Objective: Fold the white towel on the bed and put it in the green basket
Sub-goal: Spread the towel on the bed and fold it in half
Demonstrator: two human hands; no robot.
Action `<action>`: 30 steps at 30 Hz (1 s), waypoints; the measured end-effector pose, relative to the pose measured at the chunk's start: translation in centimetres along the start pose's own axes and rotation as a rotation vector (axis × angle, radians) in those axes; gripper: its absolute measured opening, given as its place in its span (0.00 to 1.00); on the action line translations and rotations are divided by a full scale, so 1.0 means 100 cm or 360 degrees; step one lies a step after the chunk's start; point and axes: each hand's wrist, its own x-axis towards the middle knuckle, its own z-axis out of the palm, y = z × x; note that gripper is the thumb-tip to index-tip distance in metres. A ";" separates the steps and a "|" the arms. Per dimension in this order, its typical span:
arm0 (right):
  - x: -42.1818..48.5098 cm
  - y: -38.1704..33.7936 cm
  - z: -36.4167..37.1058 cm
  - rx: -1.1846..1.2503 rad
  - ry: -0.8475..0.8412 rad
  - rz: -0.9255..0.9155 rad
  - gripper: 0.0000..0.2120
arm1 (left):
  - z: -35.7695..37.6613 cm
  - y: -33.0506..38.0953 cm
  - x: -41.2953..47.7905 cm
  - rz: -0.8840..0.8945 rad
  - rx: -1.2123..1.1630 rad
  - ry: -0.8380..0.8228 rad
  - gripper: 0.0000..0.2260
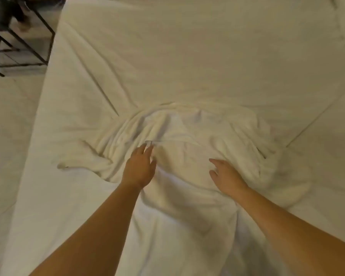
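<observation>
A white towel (pixel 187 140) lies crumpled in the middle of the bed (pixel 187 56), spread wide with many folds. My left hand (pixel 140 168) rests palm down on the towel's left part, its fingertips at a small edge of cloth, fingers apart. My right hand (pixel 225 178) lies on the towel's right part with fingers spread, holding nothing. The green basket is not in view.
The bed's white sheet stretches far beyond the towel, wrinkled on the left. A black metal frame (pixel 18 46) stands on the pale floor (pixel 6 126) at the upper left, beside the bed's left edge.
</observation>
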 end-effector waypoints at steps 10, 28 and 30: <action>0.066 0.019 0.032 -0.0434 0.0441 -0.0026 0.27 | 0.043 -0.016 0.059 0.0166 0.0284 0.0443 0.18; 0.105 0.021 0.025 -0.0374 0.0816 -0.0081 0.08 | 0.057 -0.017 0.103 0.0112 -0.0075 0.0426 0.10; 0.099 0.025 0.025 -0.0171 0.0741 -0.0106 0.09 | 0.055 -0.018 0.095 0.0098 -0.0089 0.0415 0.10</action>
